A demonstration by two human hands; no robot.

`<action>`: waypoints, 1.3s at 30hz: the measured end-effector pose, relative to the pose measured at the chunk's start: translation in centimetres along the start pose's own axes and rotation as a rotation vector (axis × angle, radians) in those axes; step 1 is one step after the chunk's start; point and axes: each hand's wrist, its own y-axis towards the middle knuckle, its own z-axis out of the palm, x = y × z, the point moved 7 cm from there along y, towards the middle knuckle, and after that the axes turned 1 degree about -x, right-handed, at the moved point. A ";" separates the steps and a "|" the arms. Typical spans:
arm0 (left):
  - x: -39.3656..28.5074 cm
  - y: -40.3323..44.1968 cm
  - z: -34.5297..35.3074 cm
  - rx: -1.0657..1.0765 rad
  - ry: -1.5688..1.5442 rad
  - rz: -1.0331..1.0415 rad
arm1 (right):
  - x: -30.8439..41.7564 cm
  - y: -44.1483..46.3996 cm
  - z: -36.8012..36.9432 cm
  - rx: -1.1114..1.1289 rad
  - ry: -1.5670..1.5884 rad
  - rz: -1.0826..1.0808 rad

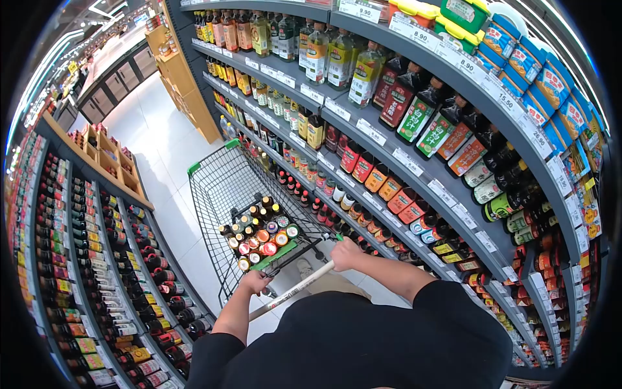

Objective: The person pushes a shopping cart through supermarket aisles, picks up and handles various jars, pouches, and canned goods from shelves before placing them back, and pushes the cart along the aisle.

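A wire shopping cart [217, 188] with green corners stands in front of me, holding several jars and dark bottles [262, 236] with coloured lids near its handle end. My right hand [347, 254] is closed at the right end of the pale cart handle [301, 287]. My left hand [255, 281] has its fingers curled in beside the cart's near left part, forward of the handle; what it grips is too small to make out.
Curved shelves of bottles [363, 74] with price tags [372, 133] rise close on the right. More bottle shelves [97, 259] line the left. A tiled aisle [152, 123] runs ahead, past a wooden display [184, 97] and a compartmented wooden stand [107, 155].
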 end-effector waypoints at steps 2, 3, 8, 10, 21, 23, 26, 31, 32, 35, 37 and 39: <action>-0.3 0.2 -0.8 -0.001 0.000 0.003 | -0.1 0.7 -0.2 0.012 0.001 -0.008; -0.2 0.1 -1.0 0.001 -0.004 0.009 | -0.3 1.0 -0.3 0.000 0.010 0.007; 1.4 2.2 -1.9 -0.024 0.092 -0.015 | -0.9 2.8 0.3 0.033 0.030 0.021; 2.0 2.7 -2.3 -0.027 0.150 -0.051 | -1.2 3.4 0.1 0.027 0.051 0.015; 1.8 4.3 -4.2 -0.061 0.155 -0.024 | -3.5 6.2 -1.5 0.044 0.083 -0.027; 0.6 3.2 -5.2 -0.082 0.139 -0.035 | -3.8 6.6 -2.6 -0.012 0.064 -0.039; 1.3 3.1 -6.9 -0.078 0.270 -0.009 | -4.4 8.4 -3.3 0.029 0.064 -0.039; 5.2 5.8 -8.5 -0.086 0.266 -0.126 | -3.9 10.9 -2.5 -0.048 0.088 -0.041; 5.4 6.0 -9.1 -0.108 0.332 -0.127 | -3.7 11.3 -3.2 -0.021 0.085 -0.044; 4.1 5.2 -11.1 -0.102 0.389 -0.168 | -3.3 13.0 -3.2 0.016 0.063 -0.049; 3.8 5.0 -12.0 -0.068 0.318 -0.214 | -3.3 13.8 -3.5 0.011 0.061 -0.059; 4.5 5.8 -12.7 -0.073 0.370 -0.232 | -2.9 14.6 -3.9 -0.005 0.083 -0.061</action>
